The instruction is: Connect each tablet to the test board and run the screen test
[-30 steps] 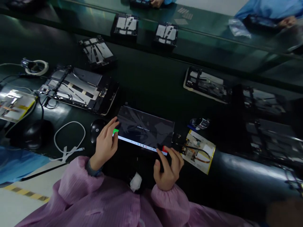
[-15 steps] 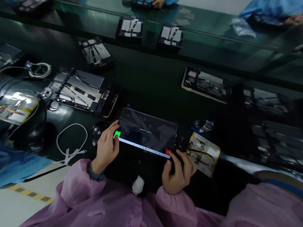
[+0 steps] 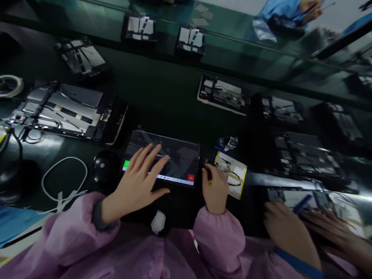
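Observation:
A lit screen panel [image 3: 177, 155] lies flat on the dark table, with a green square at its lower left, a red square at its lower right and a bar of icons along the bottom. My left hand [image 3: 139, 174] is spread over the panel's left half; contact is unclear. My right hand [image 3: 215, 188] has its fingers curled in by the panel's right edge, near a small connector, and whatever is between them is hidden. Beside it lies a yellow-edged board [image 3: 240, 172] with a dark cable, partly behind the fingers.
A black mouse [image 3: 106, 166] and a white cable [image 3: 64, 164] sit left. Opened tablets [image 3: 69, 112] lie around, another [image 3: 223, 95] farther back. A crumpled white piece [image 3: 158, 222] is near my body. A co-worker's hands [image 3: 290, 228] work at right, blurred.
My left hand has moved from the panel's left edge onto its screen and spread out. My right hand has left the red square for the connector side. The view has shifted right.

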Demonstrator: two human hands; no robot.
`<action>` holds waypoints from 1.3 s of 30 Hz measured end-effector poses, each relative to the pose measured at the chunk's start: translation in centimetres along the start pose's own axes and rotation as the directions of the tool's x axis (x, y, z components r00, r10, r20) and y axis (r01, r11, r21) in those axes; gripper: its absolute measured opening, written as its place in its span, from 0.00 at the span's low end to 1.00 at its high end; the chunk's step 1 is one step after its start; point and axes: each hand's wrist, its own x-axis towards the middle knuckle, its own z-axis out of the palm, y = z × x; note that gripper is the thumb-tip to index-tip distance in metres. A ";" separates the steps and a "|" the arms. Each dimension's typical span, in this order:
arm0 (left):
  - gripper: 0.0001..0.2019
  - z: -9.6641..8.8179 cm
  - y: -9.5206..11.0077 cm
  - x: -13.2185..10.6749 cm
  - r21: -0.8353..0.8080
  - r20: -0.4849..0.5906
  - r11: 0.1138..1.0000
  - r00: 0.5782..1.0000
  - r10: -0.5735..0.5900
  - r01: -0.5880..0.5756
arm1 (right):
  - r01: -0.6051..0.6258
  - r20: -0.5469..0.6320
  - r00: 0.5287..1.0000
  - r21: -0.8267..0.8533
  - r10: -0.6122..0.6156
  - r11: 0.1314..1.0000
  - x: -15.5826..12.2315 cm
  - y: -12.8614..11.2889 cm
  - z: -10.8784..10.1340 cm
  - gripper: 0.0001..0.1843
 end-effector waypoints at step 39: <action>0.60 4.1 2.8 9.3 0.085 0.525 0.954 0.827 0.201 -0.286 | -0.204 -0.139 0.968 0.058 0.210 0.977 -0.9 -3.0 2.0 0.20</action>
